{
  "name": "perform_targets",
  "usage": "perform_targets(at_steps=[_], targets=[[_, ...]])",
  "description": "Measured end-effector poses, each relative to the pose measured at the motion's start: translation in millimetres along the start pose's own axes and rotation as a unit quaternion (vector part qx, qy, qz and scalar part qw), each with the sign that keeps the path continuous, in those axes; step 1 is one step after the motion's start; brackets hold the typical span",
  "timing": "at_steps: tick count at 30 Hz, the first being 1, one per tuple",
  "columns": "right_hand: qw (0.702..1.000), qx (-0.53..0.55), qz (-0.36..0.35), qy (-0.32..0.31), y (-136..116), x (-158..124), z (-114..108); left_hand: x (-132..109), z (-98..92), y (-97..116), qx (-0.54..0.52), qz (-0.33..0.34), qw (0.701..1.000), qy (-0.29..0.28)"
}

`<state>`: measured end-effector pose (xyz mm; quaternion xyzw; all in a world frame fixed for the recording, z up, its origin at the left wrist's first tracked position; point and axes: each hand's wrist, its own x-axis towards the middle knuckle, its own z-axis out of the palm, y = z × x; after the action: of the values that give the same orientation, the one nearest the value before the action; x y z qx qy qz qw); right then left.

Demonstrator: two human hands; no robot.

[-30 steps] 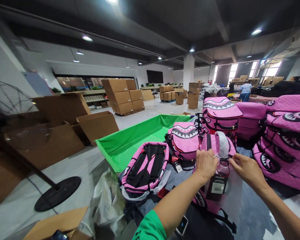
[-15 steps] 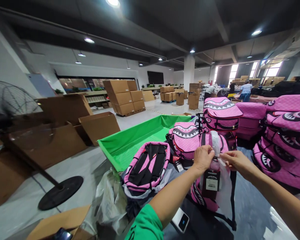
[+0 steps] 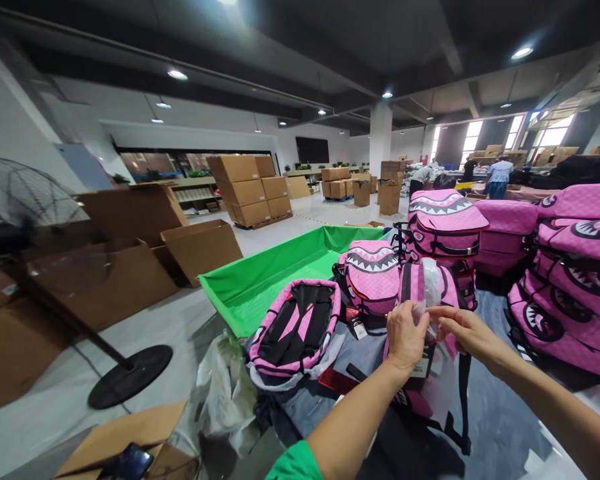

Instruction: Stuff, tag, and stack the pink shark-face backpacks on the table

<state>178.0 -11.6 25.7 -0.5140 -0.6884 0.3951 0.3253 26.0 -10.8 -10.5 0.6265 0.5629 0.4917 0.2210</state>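
A pink backpack (image 3: 450, 285) with black straps lies in front of me, and a strip of translucent white wrapping (image 3: 431, 283) runs down over it. Its upper end is pinched in my left hand (image 3: 407, 335), fingers closed. Close beside it, my right hand (image 3: 463, 331) pinches the same wrapping between thumb and fingertips. Below the hands hangs a dark hang tag (image 3: 423, 367) with a white label, partly covered by my left hand. A black strap (image 3: 464, 400) trails off the bag's right side.
Left of the hands lie a pink backpack with its black back panel up (image 3: 300, 327) and one with a shark-teeth print (image 3: 371, 273). Stacked pink backpacks (image 3: 575, 287) stand right. Beyond are a green-lined bin (image 3: 275, 267), a fan base (image 3: 130, 377) and cartons (image 3: 250, 190).
My left hand has shifted slightly lower and now covers more of the hang tag. The white device is now mostly hidden behind my left forearm. A red strip shows beside that forearm.
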Motion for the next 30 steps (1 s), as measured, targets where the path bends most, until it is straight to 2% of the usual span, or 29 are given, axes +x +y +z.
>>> perform_targets(at_steps=[4,6,7,9,12,14,18,20,22,26,28,30], targets=[[0.982,-0.125,-0.133,-0.052,2.0,8.1,-10.6,0.8,5.2,-0.2,-0.018,-0.004,1.0,0.015],[0.956,-0.217,-0.194,-0.032,2.8,11.6,-21.1,1.2,7.0,0.5,-0.005,0.006,0.999,0.039],[0.934,-0.271,-0.231,-0.012,3.1,13.3,-27.4,1.2,7.9,0.9,0.002,0.01,0.999,0.051],[0.868,-0.377,-0.323,0.009,3.8,17.2,-40.4,1.3,9.4,1.2,0.006,0.011,0.998,0.067],[0.762,-0.472,-0.443,-0.025,6.1,25.7,-53.2,2.4,11.7,-1.1,-0.014,0.004,0.996,0.084],[0.728,-0.489,-0.479,-0.039,7.7,32.7,-54.9,3.7,13.5,-4.0,-0.035,0.001,0.995,0.098],[0.704,-0.495,-0.507,-0.043,8.6,46.8,-49.1,4.6,16.2,-9.1,-0.064,-0.001,0.988,0.14],[0.7,-0.501,-0.506,-0.05,10.7,53.5,-45.1,2.5,16.1,-10.1,-0.045,0.014,0.988,0.147],[0.717,-0.501,-0.483,-0.048,16.2,60.3,-40.8,-1.2,15.4,-10.3,0.01,0.054,0.987,0.148],[0.797,-0.439,-0.413,-0.024,30.3,70.7,-32.5,-7.4,15.3,-7.5,0.179,0.169,0.957,0.155],[0.835,-0.391,-0.386,-0.01,31.9,72.0,-30.2,-8.1,16.6,-3.8,0.246,0.198,0.936,0.157],[0.861,-0.346,-0.372,-0.005,28.7,70.5,-29.6,-8.5,17.6,0.6,0.287,0.216,0.921,0.152]])
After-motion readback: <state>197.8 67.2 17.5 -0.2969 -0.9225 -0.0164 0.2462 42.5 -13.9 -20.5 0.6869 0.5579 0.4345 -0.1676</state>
